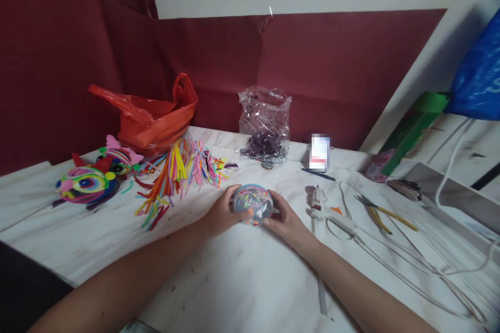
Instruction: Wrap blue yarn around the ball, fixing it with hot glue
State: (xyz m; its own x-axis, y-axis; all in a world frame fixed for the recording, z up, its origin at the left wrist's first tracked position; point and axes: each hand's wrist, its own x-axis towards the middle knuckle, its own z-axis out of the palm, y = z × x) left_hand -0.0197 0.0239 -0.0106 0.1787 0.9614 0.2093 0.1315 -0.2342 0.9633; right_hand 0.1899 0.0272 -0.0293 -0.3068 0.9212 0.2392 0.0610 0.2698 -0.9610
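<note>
A round, glossy, see-through ball-like thing (pixel 253 203) with bright multicoloured bits on or inside it is at the middle of the table. My left hand (pixel 226 210) wraps its left side, the thumb lying across the front. On the other side my right hand (pixel 285 217) grips it, with fingers behind and thumb near the lower front edge. I cannot tell whether its base touches the table. To the left lie loose bundles of coloured fuzzy strips (pixel 177 164), and beyond them two colourful animal-like figures, the nearer one (pixel 86 184) with a big eye and pink nose.
An orange-red plastic bag (pixel 152 119) and a clear bag with dark purple strips (pixel 265 140) stand at the back. On the right lie a glue gun (pixel 340 221) with its cord, a small bottle (pixel 317 197), yellow-handled pliers (pixel 385 213) and a green box (pixel 414 132).
</note>
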